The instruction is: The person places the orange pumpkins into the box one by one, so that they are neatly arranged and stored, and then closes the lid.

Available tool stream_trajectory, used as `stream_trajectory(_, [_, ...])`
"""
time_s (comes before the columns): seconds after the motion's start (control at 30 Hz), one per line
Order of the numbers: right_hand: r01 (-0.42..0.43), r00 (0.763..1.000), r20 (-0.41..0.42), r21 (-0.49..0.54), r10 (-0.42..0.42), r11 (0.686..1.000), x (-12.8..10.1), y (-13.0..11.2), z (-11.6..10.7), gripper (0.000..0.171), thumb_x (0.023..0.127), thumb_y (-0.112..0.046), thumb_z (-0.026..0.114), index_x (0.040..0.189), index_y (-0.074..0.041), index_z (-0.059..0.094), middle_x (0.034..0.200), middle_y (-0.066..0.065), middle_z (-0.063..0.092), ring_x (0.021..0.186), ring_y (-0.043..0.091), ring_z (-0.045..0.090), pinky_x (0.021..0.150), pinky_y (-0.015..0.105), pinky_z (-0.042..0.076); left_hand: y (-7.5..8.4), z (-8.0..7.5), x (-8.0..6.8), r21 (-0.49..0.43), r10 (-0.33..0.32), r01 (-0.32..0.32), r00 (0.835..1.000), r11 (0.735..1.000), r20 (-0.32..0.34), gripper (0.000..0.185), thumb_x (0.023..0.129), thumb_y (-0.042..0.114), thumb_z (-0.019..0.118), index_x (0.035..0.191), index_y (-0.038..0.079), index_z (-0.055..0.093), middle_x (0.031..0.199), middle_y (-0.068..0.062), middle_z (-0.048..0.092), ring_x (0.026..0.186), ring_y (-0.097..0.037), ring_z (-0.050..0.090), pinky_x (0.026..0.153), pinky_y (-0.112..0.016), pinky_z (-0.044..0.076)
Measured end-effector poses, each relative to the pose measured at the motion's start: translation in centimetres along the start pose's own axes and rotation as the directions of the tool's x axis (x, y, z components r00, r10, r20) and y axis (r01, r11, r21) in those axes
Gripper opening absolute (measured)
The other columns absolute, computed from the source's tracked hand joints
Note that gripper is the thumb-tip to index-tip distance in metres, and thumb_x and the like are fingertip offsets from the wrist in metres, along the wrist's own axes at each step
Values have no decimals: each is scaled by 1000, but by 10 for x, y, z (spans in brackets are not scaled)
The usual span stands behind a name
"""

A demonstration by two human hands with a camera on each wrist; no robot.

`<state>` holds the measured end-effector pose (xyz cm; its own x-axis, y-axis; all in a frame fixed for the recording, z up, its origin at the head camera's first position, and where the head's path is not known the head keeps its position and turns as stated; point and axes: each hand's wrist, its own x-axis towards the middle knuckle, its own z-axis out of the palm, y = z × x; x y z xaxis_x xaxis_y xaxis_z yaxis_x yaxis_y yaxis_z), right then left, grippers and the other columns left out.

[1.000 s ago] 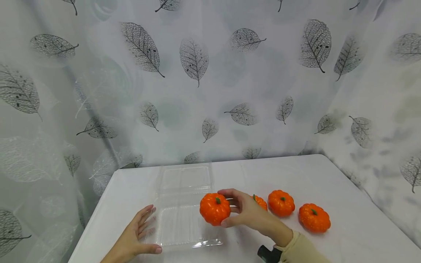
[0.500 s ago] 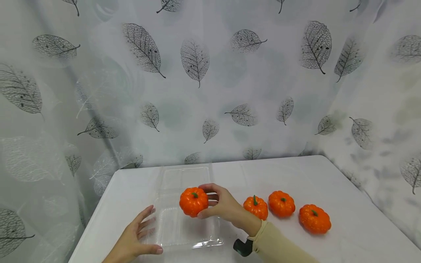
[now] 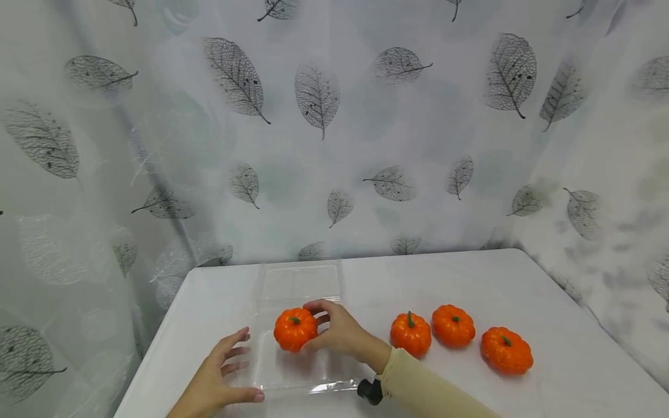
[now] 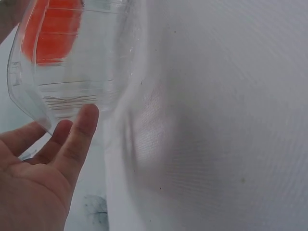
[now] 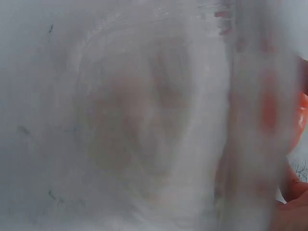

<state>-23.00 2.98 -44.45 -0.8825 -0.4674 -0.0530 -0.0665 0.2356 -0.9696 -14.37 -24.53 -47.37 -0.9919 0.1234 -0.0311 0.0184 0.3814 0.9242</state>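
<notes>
Right hand (image 3: 340,334) gripping pumpkin (image 3: 295,329) w/ curled fingers, holding it inside near half of clear tray (image 3: 324,385); left hand (image 3: 219,371) resting open, fingers straight, touching tray's left edge; three more pumpkins (image 3: 453,325) sitting in a row on table (image 3: 549,302), right of tray.
</notes>
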Motion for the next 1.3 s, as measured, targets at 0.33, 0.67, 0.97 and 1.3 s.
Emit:
stream_trajectory(0.33, [-17, 1000, 8, -161, 19, 987, 1, 2, 14, 75, 62, -4, 93, 130, -10, 61, 122, -2, 59, 106, 22, 57, 90, 39, 54, 3, -1, -1, 12, -43, 44, 999, 999, -26, 113, 60, 17, 99, 154, 11, 37, 149, -17, 43, 123, -34, 56, 97, -36, 55])
stream_trajectory(0.67, [-32, 999, -15, -309, 29, 950, 3, 7, 26, 78, 62, -10, 96, 131, -7, 59, 121, 2, 56, 107, 22, 57, 98, 42, 52, 1, 1, 0, 1, -84, 85, 996, 996, -31, 113, 62, 21, 99, 155, 13, 36, 150, -16, 44, 126, -34, 55, 98, -36, 54])
stream_trajectory(0.97, [-28, 999, 28, -312, 38, 950, -2, 4, 23, 98, 66, -14, 96, 149, -4, 45, 138, 12, 52, 123, 32, 54, 103, 49, 50, 2, 6, 0, -9, -126, 126, 992, 992, -32, 113, 63, 27, 99, 156, 13, 36, 150, -18, 45, 125, -37, 56, 96, -41, 55])
stream_trajectory(1.3, [4, 998, 62, -269, 14, 963, -14, -5, 6, 63, 77, -16, 87, 132, -8, 56, 112, 6, 61, 101, 20, 64, 84, 33, 58, 2, 5, -3, -45, -158, 156, 986, 987, -57, 112, 62, 26, 99, 155, 12, 39, 147, -16, 48, 124, -34, 57, 95, -40, 56])
